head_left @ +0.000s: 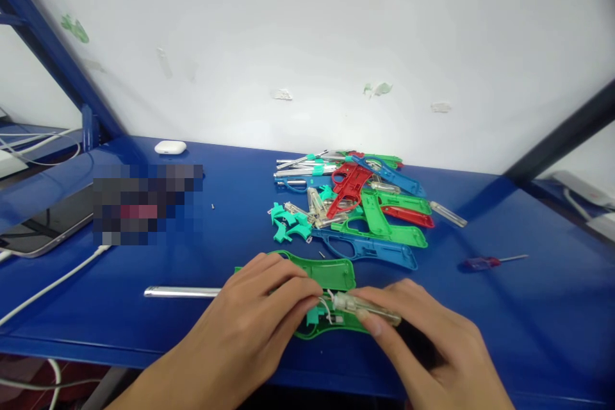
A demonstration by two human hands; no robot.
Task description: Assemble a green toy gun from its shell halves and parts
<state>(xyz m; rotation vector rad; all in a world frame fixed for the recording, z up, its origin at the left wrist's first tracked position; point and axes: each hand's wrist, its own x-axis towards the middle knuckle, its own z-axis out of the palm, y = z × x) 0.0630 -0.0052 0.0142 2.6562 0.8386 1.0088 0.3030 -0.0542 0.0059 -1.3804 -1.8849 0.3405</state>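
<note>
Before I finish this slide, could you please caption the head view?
Left hand and right hand work over a green shell, the right holding a clear tube, with coloured parts beyond.

From afar I count, up front, two green curved plastic shell halves [331, 273], one translucent plastic cylinder [379, 311], one silver metal tube [182, 293]; elsewhere, one purple-and-red-handled screwdriver [484, 262], one white rounded plastic case [170, 148]; the multicoloured plastic heap [353, 184] defies counting
</note>
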